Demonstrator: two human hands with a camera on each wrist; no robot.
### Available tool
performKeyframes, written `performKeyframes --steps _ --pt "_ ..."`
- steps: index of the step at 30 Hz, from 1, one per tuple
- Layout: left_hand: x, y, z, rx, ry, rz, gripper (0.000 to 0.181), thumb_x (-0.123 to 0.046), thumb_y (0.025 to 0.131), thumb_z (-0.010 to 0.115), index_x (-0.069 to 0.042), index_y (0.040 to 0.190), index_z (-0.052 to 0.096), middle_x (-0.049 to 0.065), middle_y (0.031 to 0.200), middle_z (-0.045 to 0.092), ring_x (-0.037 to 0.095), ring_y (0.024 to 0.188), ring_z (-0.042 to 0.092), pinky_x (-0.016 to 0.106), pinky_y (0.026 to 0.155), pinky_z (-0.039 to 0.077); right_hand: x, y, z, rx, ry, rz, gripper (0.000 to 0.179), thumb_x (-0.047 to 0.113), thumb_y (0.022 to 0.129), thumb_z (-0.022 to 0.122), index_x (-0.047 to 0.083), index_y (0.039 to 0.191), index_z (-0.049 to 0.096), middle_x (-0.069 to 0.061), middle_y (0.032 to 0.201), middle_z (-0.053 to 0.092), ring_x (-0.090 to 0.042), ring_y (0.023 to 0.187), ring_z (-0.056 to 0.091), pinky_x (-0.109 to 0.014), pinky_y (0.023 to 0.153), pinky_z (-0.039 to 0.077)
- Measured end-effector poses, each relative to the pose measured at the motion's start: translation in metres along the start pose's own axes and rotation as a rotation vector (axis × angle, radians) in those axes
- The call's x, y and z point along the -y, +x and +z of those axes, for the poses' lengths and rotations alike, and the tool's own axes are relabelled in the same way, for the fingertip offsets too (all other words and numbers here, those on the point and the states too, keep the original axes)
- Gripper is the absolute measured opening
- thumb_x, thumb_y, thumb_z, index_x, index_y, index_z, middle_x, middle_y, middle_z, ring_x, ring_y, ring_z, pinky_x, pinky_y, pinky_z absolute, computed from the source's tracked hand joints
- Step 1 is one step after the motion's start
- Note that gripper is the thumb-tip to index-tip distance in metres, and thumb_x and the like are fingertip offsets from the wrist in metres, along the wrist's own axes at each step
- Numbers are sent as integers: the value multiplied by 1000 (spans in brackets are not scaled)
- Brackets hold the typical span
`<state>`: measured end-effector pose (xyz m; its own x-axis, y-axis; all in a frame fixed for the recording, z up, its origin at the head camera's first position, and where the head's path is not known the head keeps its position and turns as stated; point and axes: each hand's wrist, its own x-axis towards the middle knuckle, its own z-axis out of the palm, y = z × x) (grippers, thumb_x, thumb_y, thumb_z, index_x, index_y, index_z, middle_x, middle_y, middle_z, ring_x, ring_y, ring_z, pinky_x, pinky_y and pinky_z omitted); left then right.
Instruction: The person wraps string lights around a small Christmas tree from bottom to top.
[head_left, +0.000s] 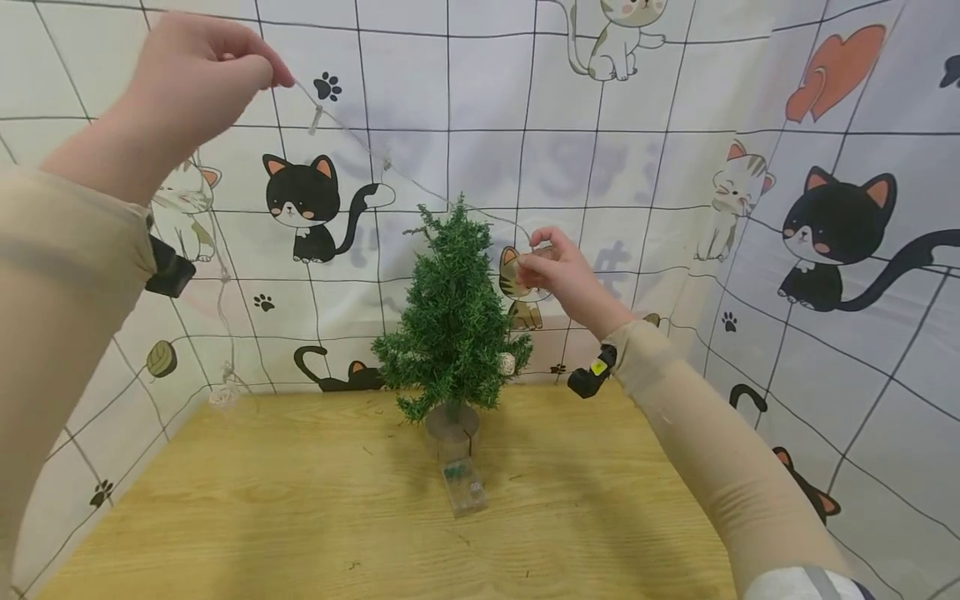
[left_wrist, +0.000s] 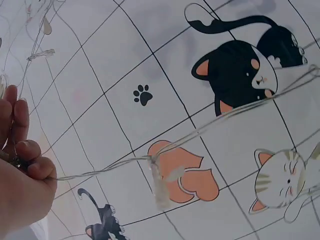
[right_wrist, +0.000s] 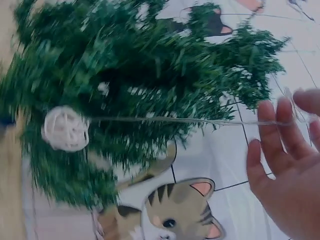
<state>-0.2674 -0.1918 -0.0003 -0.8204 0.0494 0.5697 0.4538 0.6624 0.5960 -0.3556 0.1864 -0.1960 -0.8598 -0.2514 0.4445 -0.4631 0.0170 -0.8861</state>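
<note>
My left hand (head_left: 195, 83), raised at the upper left, pinches a thin string-light wire (head_left: 345, 129). In the left wrist view, a clear tube-like piece (left_wrist: 160, 187) dangles from this wire. The strand slopes down behind the tip of a small green artificial Christmas tree (head_left: 456, 308) to my right hand (head_left: 573, 279). Thumb and fingertips of that hand pinch the wire to the right of the treetop. From there the wire runs down to a white woven ball (right_wrist: 66, 129) against the branches. More strand (head_left: 223, 292) hangs below my left hand, with another pale ball (head_left: 223, 395) low on it.
The tree stands on a round base (head_left: 452, 429) on a wooden table (head_left: 300, 500). Just in front of the base lies a clear battery box (head_left: 465, 492). A white cloth (head_left: 450, 108) printed with cats and grid lines surrounds the table at back and sides.
</note>
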Motion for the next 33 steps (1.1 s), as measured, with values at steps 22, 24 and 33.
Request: performKeyframes --steps 22,24,33 --pt "-12 26 35 11 660 233 53 -22 94 37 -5 144 44 19 127 48 38 103 47 41 69 36 -15 3 1 -250 -1091 -544 13 12 102 48 4 111 55 -14 99 64 -26 72 59 -40 58 46" --pt "-13 29 38 13 664 203 54 -23 95 36 -5 145 44 19 127 47 37 101 48 41 65 38 -17 4 0 -277 -1128 -577 15 12 102 48 4 112 58 -13 100 65 -24 69 60 -37 54 46" --pt "-6 42 56 17 690 122 54 -21 95 33 -5 146 41 21 127 46 39 100 48 44 60 41 -21 12 2 -386 -1221 -538 18 12 97 55 8 113 64 -8 93 72 -16 49 54 -32 40 35"
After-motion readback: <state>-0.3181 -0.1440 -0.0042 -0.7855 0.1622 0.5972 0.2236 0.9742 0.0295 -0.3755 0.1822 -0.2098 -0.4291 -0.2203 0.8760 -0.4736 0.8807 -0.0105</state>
